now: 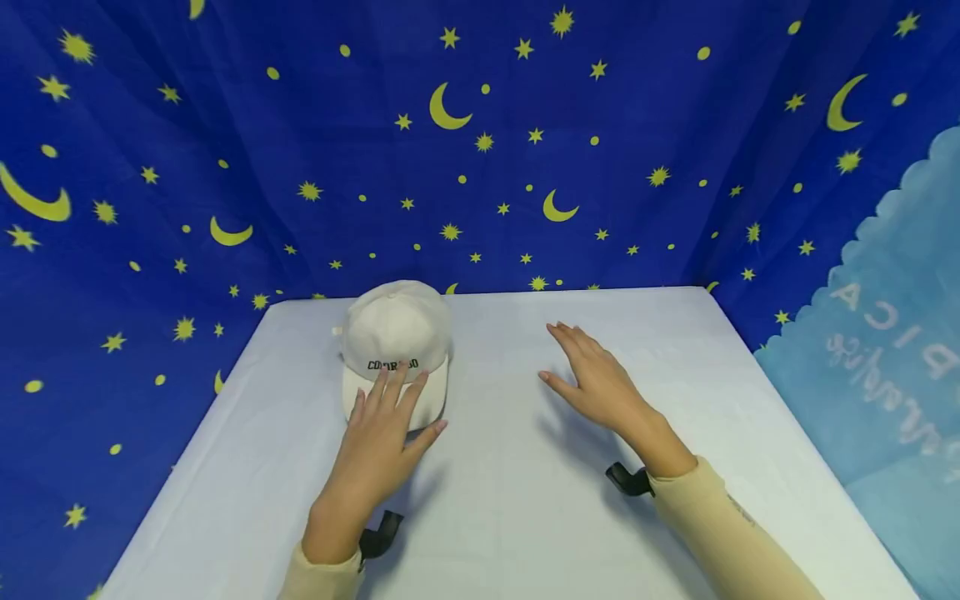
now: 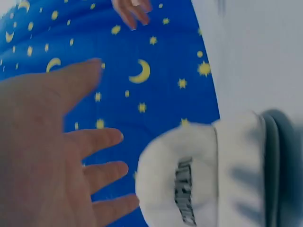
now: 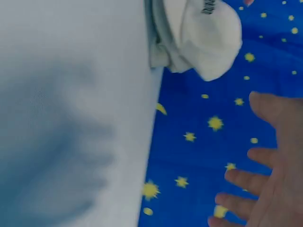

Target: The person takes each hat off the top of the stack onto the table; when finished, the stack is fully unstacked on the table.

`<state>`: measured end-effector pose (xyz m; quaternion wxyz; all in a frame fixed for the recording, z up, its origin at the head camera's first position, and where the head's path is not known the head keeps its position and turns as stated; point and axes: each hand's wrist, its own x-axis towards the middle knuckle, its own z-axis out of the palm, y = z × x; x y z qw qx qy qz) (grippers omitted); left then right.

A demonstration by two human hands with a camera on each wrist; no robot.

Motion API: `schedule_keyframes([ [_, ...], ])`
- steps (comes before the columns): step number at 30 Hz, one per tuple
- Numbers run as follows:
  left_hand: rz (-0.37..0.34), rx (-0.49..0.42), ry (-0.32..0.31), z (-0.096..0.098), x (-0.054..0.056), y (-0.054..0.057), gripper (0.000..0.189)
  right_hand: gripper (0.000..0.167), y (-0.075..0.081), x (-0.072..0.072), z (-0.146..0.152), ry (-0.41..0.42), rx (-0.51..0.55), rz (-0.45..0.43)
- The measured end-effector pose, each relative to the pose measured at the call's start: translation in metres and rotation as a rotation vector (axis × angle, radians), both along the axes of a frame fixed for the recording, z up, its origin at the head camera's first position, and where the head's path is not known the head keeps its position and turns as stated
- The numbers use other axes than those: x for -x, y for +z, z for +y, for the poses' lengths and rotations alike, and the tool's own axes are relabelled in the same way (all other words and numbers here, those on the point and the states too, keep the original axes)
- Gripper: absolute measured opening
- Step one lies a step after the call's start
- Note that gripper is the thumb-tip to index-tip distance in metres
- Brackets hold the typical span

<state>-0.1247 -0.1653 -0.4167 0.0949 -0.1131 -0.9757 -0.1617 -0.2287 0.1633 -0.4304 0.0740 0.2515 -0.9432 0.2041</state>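
Note:
A white baseball cap point(image 1: 397, 325) with dark "COLORADO" lettering sits at the back left of the table, its brim toward me. My left hand point(image 1: 380, 454), fingers spread, hovers over the near side of the brim and overlaps it in the head view. The left wrist view shows the cap point(image 2: 203, 175) beyond the fingertips, with finger shadows on the brim. To the right, my right hand point(image 1: 600, 383) is held above the table with its fingers straight and nothing in it. In the right wrist view the cap point(image 3: 208, 38) is some way off from that hand point(image 3: 279, 175).
A white cloth covers the table point(image 1: 510, 500). Behind and on the left hangs a blue curtain point(image 1: 510, 167) with yellow moons and stars. A light blue scalloped panel point(image 1: 885, 333) with lettering stands along the right side. Each wrist carries a black mount point(image 1: 628, 480).

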Motion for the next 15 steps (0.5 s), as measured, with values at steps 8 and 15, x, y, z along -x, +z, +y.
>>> schedule_keyframes([
  [8,0.029,-0.113,0.055,-0.03,-0.018,-0.012,0.072,0.074,-0.015,0.028,-0.028,0.09,0.081,-0.135],
  [15,0.161,-0.198,0.154,-0.047,-0.028,-0.02,0.055,0.072,-0.004,0.039,-0.06,0.138,0.106,-0.103],
])
